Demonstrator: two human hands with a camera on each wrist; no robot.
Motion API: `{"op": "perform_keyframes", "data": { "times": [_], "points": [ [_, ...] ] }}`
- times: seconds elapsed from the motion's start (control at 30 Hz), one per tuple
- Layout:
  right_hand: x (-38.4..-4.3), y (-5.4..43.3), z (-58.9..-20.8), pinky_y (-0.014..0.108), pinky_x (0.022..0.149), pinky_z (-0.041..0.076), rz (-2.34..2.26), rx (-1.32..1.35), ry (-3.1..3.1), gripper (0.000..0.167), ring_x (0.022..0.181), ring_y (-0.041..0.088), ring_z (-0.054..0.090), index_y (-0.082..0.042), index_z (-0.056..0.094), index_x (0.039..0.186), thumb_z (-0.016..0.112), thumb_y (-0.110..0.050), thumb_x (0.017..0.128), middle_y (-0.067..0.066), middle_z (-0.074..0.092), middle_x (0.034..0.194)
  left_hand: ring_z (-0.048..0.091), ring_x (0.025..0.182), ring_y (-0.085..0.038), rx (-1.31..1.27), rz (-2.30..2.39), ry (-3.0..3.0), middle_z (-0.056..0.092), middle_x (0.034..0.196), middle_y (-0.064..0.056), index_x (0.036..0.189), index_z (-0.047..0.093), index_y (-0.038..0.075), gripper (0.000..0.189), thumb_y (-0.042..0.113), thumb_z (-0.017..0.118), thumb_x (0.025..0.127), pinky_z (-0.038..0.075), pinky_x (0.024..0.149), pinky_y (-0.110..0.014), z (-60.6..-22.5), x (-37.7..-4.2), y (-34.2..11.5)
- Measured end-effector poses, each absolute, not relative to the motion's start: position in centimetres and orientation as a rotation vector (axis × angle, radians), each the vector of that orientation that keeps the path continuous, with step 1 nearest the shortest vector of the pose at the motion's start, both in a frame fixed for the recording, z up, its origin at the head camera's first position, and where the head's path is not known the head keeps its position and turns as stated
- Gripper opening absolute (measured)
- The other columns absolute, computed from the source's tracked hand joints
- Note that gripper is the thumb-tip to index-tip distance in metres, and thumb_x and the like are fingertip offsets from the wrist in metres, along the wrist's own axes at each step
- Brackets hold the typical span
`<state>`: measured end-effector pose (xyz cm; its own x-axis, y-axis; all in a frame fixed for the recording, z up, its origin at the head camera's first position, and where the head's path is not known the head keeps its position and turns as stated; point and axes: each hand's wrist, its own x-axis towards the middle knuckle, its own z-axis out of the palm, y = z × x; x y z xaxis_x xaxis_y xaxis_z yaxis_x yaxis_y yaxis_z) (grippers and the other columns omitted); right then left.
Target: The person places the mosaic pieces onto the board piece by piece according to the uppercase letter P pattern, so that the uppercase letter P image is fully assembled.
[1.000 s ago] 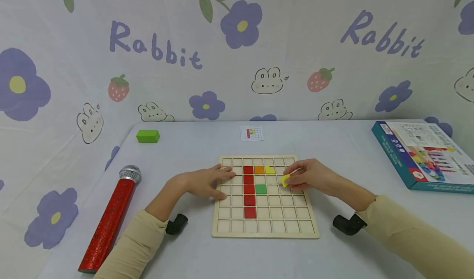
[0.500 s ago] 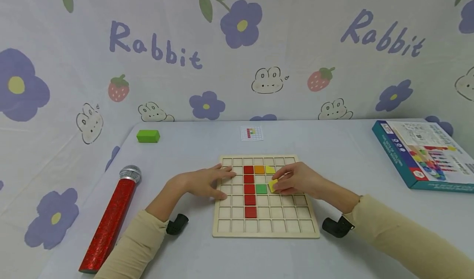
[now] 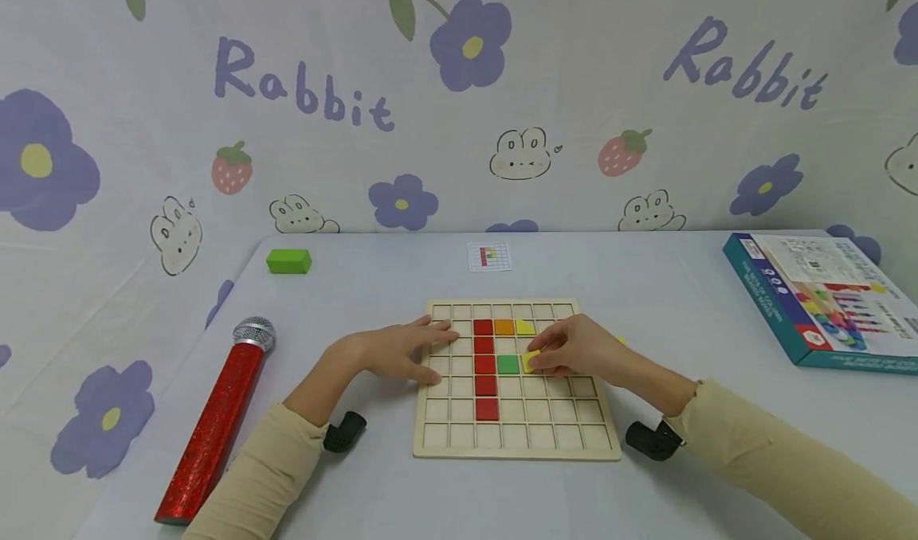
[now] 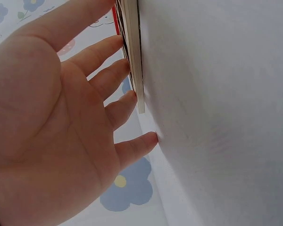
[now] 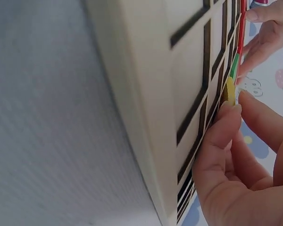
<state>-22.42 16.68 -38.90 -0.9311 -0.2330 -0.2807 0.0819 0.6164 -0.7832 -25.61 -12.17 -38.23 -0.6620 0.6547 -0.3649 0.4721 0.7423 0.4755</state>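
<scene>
A wooden grid board (image 3: 516,454) lies on the table. A column of red square tiles (image 3: 485,385) stands in it, with an orange tile (image 3: 504,327) and a yellow tile (image 3: 526,327) in a row at its top. Right of the red column sits a green tile (image 3: 508,364). My right hand (image 3: 577,347) pinches another yellow tile (image 3: 530,361) beside the green one; in the right wrist view this yellow tile (image 5: 230,90) is tilted at the grid. With fingers spread, my left hand (image 3: 398,353) rests on the board's left edge; the left wrist view shows its fingertips (image 4: 125,67) along that edge.
Behind the board lies a small pattern card (image 3: 490,257). A green block (image 3: 289,261) is at the back left, and a red microphone (image 3: 215,428) lies left of my left arm. A boxed set (image 3: 825,301) lies at the right. Some yellow (image 3: 621,340) shows behind my right wrist.
My right hand has moved left across the board with the yellow tile, coming beside the green tile, and over the last half second stays there. The left hand has kept its place.
</scene>
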Motion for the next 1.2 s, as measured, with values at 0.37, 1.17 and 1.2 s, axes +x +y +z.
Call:
{"op": "perform_keyframes", "data": {
  "times": [0.37, 1.17, 1.2],
  "points": [
    [-23.1, 17.8, -38.4, 0.029, 0.075, 0.054, -1.271, -0.203, 2.332, 0.036, 0.08, 0.018, 0.064, 0.001, 0.064, 0.118, 0.066, -0.023, 0.091, 0.007, 0.069, 0.095, 0.002, 0.144, -0.022, 0.832, 0.472, 2.421, 0.017, 0.157, 0.005, 0.15, 0.034, 0.023, 0.069, 0.033, 0.066, 0.09, 0.015, 0.111, -0.052, -38.1, -25.5, -12.2],
    [-25.5, 26.8, -38.0, 0.03, 0.093, 0.045, -1.444, -0.128, 2.268, 0.061, 0.12, 0.029, 0.052, 0.009, 0.038, 0.14, 0.057, -0.03, 0.097, 0.025, 0.045, 0.139, 0.001, 0.144, -0.019, 0.842, 0.449, 2.427, 0.018, 0.157, 0.007, 0.15, 0.033, 0.026, 0.068, 0.033, 0.066, 0.091, 0.013, 0.112, -0.048, -38.4, -25.7, -12.3],
    [-25.4, 27.1, -38.1, 0.031, 0.093, 0.045, -1.421, -0.135, 2.287, 0.061, 0.12, 0.029, 0.052, 0.008, 0.038, 0.14, 0.057, -0.031, 0.097, 0.025, 0.045, 0.139, 0.001, 0.144, -0.019, 0.842, 0.447, 2.427, 0.018, 0.157, 0.007, 0.15, 0.033, 0.026, 0.068, 0.033, 0.065, 0.091, 0.013, 0.112, -0.048, -38.4, -25.7, -12.3]
  ]
}}
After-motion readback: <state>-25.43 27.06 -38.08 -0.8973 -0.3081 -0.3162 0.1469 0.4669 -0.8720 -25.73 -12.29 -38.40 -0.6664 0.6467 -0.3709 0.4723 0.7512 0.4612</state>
